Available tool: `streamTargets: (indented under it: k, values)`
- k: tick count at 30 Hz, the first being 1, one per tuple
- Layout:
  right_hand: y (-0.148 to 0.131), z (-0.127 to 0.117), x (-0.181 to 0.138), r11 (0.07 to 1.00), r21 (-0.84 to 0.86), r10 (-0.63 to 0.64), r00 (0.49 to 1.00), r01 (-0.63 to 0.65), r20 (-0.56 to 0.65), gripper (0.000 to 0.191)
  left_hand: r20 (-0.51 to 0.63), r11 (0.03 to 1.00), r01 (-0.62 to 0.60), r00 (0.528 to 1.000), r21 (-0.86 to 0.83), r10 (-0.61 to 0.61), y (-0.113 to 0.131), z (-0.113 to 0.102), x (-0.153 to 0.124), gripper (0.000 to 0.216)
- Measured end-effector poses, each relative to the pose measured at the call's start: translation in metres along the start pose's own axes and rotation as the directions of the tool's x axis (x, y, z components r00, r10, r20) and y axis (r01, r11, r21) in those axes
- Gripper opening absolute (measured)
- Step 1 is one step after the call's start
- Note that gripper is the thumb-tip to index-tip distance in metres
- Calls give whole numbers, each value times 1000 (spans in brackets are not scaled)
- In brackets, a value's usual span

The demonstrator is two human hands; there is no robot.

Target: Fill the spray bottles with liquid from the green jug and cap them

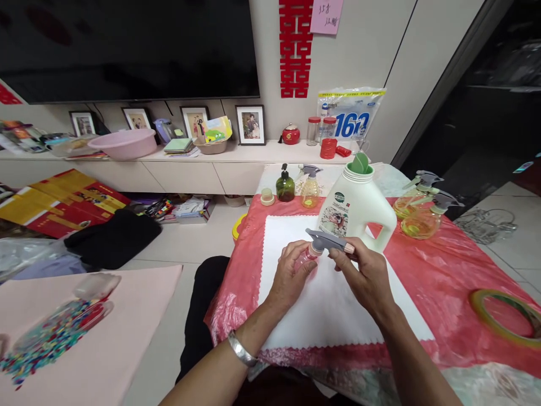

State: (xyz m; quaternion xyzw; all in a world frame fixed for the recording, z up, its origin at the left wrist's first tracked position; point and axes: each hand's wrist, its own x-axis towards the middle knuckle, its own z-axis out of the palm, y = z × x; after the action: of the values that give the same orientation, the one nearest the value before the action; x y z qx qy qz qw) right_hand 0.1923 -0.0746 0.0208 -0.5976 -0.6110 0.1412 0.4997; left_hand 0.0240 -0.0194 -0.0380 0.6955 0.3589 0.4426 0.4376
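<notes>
The left hand point(291, 273) is wrapped snugly around a small, clear pink plastic bottle point(302, 257), mostly hidden by the fingers, while the right hand point(367, 279) closes thumb and fingers at the outer end of the grey plastic trigger spray head point(323, 241) on top. Both are held tilted above a white sheet with scalloped edges point(325, 321), just in front of a large white plastic jug with a handle point(353, 200). Pressure at that outer end could lever the head askew on the neck or swing the bottle round if the left fingers slip on smooth plastic. Squeezing too hard might flex the wall; how full it is, I cannot tell. The jug's mouth, with a green plastic piece point(360, 163) in it, looks uncapped, so a knock from the right knuckles could tip it and spill any contents over the sheet.
</notes>
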Motion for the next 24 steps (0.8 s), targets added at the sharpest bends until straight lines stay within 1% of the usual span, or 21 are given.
streamTargets:
  k: [6, 13, 20, 24]
  values:
    - [-8, 4, 0, 1000, -12, 13, 999, -12, 36, 26, 5, 997, 20, 1000, -68, -20, -6, 0, 2, 33]
    - [-15, 8, -3, 998, -29, 49, 998, -48, 45, 26, 1, 985, 59, 998, -163, -60, -10, -7, 4, 34]
    - [-22, 16, -7, 994, -28, 105, 994, -104, 41, 27, 47, 958, 155, 988, -242, -148, -3, -16, 2, 51]
    - [-27, 21, -4, 991, -24, 134, 989, -133, 60, 28, -2, 930, 187, 980, -316, -198, -3, -13, 6, 40]
